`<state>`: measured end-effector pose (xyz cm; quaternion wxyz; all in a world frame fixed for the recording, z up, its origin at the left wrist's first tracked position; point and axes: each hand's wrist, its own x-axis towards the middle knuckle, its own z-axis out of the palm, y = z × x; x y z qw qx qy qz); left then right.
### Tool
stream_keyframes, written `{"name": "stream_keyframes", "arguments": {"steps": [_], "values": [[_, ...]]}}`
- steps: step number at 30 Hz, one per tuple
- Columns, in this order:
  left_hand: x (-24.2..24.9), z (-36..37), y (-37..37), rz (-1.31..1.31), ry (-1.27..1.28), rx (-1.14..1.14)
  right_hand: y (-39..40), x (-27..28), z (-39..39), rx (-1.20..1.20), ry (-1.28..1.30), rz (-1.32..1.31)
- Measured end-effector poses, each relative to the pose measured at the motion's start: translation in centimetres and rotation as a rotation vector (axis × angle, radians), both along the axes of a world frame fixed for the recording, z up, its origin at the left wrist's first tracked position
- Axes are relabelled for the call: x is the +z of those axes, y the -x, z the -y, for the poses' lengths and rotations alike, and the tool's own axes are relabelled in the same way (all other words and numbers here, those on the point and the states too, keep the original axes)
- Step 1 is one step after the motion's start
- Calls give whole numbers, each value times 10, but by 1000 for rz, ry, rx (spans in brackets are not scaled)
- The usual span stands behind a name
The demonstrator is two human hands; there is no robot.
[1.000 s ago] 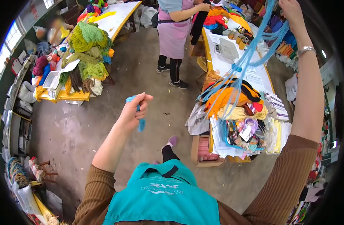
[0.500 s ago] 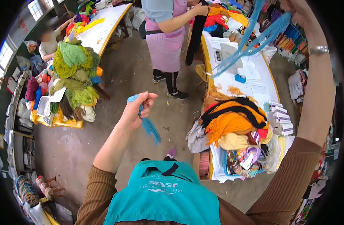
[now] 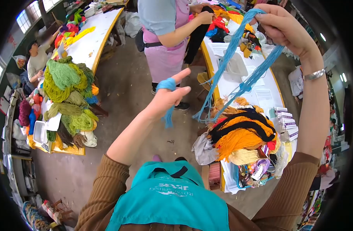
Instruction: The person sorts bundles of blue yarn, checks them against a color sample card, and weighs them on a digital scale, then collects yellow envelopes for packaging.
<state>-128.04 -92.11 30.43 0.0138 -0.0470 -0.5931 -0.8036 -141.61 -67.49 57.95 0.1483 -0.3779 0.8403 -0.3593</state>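
My right hand (image 3: 284,29) is raised at the upper right and grips a long hank of blue yarn (image 3: 230,73) that hangs down toward the table. My left hand (image 3: 169,96) reaches out in the middle of the view with a short bundle of blue yarn (image 3: 168,86) wrapped around its fingers, its tail dangling below. The index finger points toward the hanging hank, which is a short gap away.
A white table (image 3: 261,96) at right carries a heap of orange, black and yellow yarn (image 3: 242,134) and labels. A person in a pink apron (image 3: 166,42) stands ahead holding black yarn. Green yarn heaps (image 3: 68,96) lie on a table at left, where another person sits.
My left hand rose and moved right toward the hanging hank, with the short blue bundle now wound on its fingers. My right hand came lower and nearer with the long hank.
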Motion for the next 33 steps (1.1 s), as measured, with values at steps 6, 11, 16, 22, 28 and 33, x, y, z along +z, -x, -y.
{"name": "stream_keyframes", "arguments": {"steps": [6,11,16,22,28,33], "values": [[-4,1,31,-57,107,-289,15,-20,15,48,190,182],[-28,16,35,136,138,-375,50,-48,4,34,265,306],[-39,55,37,159,-85,-133,87,-102,-33,-35,325,567],[-31,79,40,126,172,113,127,-167,-61,-252,242,519],[-10,84,42,99,297,324,138,-203,-46,-222,307,530],[-11,97,38,148,376,490,148,-219,-44,-171,222,692]]}}
